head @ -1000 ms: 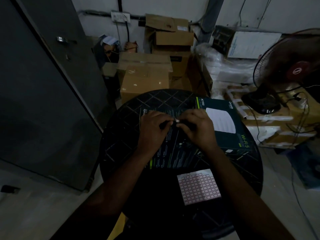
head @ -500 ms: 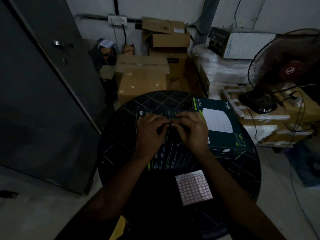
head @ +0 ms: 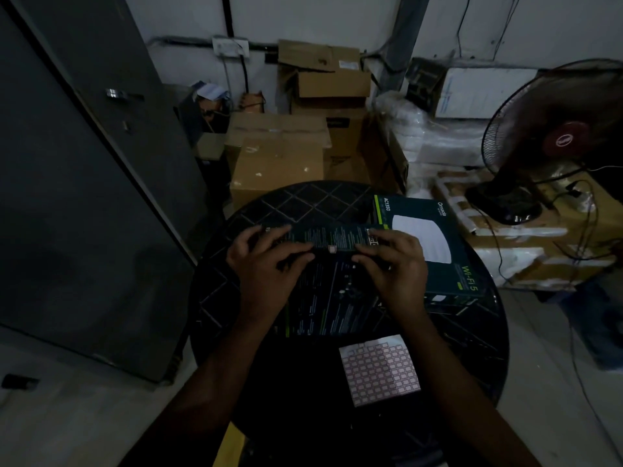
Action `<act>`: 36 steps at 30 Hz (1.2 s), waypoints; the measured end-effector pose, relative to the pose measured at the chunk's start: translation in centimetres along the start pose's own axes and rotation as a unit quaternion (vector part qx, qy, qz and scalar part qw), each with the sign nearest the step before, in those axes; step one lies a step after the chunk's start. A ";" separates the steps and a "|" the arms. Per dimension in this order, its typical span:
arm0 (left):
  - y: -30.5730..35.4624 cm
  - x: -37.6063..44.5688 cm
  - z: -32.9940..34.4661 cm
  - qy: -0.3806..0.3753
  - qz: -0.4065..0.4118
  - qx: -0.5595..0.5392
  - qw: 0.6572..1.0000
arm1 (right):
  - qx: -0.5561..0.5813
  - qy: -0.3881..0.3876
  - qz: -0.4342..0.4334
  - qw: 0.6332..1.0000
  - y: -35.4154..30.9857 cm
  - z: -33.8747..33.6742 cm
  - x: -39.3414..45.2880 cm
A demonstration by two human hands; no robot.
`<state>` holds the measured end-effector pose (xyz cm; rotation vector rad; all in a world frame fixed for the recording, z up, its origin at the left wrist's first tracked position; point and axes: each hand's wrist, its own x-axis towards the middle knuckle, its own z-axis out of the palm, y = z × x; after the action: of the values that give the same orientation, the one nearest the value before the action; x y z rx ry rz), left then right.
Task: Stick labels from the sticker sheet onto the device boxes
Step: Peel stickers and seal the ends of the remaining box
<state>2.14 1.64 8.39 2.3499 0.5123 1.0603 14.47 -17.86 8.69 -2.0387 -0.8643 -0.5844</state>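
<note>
A dark device box (head: 323,288) lies on the round black table (head: 236,298), its far edge lifted so its long side face shows. A small pale label (head: 332,249) sits on that side face, between my hands. My left hand (head: 266,261) grips the box's far left edge. My right hand (head: 391,264) grips its far right edge. A second device box (head: 435,237) with a white picture and "Wi-Fi 5" lettering lies flat at the right. The sticker sheet (head: 379,369) with rows of small labels lies near the table's front edge.
Cardboard boxes (head: 276,160) are stacked behind the table. A pedestal fan (head: 556,136) stands at the right on taped cartons, with loose cables. A grey metal cabinet (head: 84,197) fills the left side.
My hands have parted from the middle of the box to its two far corners. The box's far edge has tipped up, and a small label now shows on its side face.
</note>
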 end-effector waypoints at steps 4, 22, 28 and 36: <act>-1.7 -0.1 -0.8 -0.015 -0.045 -0.109 0.993 | 0.105 0.010 0.098 0.990 -0.2 -0.9 -0.2; -1.9 0.6 -3.8 -0.055 -0.036 -0.042 0.997 | 0.268 -0.256 0.246 0.896 3.9 0.5 -1.7; 5.3 2.8 -5.0 -0.162 0.209 0.205 0.942 | 0.257 -0.273 0.067 0.925 -1.4 1.4 1.9; 3.0 6.5 -6.3 -0.223 0.120 -0.005 0.967 | 0.120 -0.271 -0.088 0.951 -2.6 0.3 4.6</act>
<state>1.68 4.47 17.48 2.5803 0.0543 0.5895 15.54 -14.79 12.90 -1.9298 -1.3771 0.0086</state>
